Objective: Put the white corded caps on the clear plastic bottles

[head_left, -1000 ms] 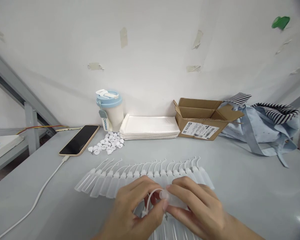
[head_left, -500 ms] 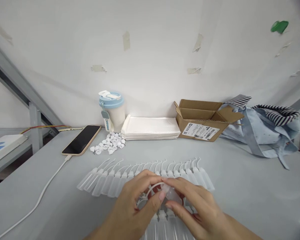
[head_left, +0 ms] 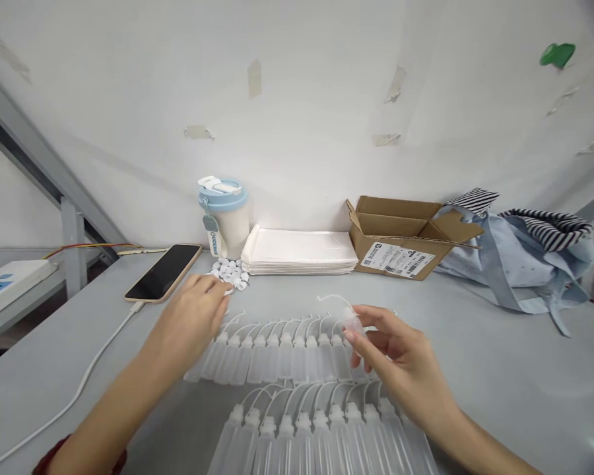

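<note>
My right hand (head_left: 396, 359) grips a small translucent plastic bottle (head_left: 352, 321) between thumb and fingers, its thin curved strap (head_left: 337, 297) pointing up and left. Over at the left, my left hand (head_left: 198, 307) has its fingers pinched at the near edge of a pile of small white caps (head_left: 233, 270). A bit of a white cap (head_left: 228, 291) shows at those fingertips; the rest is covered by the hand. Below the hands lie two rows of similar bottles with straps, a back row (head_left: 282, 363) and a front row (head_left: 321, 442). My hands partly cover both ends of the back row.
A phone (head_left: 164, 272) with a white charging cable (head_left: 96, 363) lies at the left. Along the wall stand a blue-lidded cup (head_left: 233, 227), a stack of white packets (head_left: 301, 251), an open cardboard box (head_left: 400, 241) and a light blue bag (head_left: 519, 257).
My hands have come apart. The left moved up and left to the white caps; the right moved slightly up and right, still holding the bottle. More of the front row now shows.
</note>
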A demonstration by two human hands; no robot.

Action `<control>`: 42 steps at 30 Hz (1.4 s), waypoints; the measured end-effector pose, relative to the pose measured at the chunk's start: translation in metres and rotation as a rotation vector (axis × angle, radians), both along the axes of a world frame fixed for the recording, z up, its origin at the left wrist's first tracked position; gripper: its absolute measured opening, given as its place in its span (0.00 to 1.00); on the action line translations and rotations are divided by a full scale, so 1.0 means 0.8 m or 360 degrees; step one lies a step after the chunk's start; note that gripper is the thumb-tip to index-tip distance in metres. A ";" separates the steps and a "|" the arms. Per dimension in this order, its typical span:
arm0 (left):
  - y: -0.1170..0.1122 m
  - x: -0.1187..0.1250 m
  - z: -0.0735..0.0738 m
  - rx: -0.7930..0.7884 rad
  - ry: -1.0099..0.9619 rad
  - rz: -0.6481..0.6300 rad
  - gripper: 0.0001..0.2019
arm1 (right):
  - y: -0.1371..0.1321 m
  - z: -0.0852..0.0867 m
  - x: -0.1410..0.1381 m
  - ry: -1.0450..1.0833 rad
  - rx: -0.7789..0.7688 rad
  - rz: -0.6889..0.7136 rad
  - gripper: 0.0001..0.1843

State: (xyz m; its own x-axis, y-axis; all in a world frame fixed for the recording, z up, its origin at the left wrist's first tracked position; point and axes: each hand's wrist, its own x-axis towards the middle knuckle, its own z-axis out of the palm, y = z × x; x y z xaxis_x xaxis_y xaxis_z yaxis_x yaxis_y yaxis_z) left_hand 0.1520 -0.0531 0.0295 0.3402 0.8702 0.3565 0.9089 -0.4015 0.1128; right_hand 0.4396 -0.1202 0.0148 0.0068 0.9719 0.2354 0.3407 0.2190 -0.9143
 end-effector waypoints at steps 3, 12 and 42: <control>0.015 -0.021 -0.008 -0.0050 0.0048 0.0048 0.16 | 0.002 0.004 0.000 0.0166 -0.0162 -0.0056 0.17; 0.030 -0.031 -0.022 -0.0301 -0.0001 0.0160 0.16 | -0.004 0.018 -0.011 0.0291 -0.0335 -0.0068 0.17; -0.090 0.107 0.006 -0.1456 -0.2211 -0.0143 0.09 | -0.023 0.007 -0.011 -0.0260 0.0175 0.0434 0.13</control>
